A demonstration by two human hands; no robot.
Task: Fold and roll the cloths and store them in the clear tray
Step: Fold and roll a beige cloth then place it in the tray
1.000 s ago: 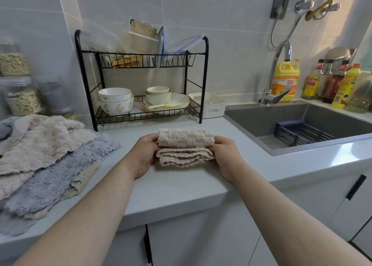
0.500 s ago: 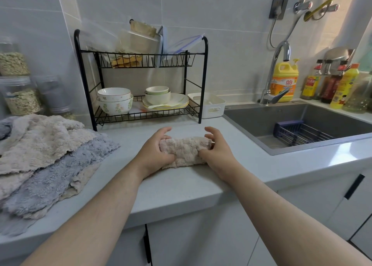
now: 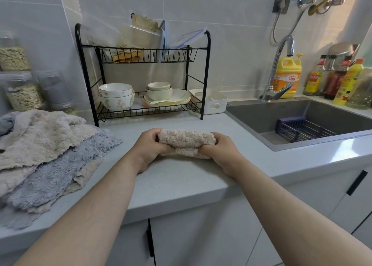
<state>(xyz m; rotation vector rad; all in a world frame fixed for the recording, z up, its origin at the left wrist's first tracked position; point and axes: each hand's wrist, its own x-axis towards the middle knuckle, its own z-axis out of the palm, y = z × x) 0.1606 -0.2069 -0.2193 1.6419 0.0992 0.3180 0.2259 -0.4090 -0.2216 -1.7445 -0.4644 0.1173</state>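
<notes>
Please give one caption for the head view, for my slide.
Left hand and right hand grip a rolled beige cloth over the countertop, beside a pile of unfolded cloths.

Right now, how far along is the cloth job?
Done: one beige cloth looks rolled up. In hand: the left grip and right grip hold its ends over the counter; it is not stored yet. Left: the pile of unfolded cloths on the left, beige and grey. No stored rolls are in view.
</notes>
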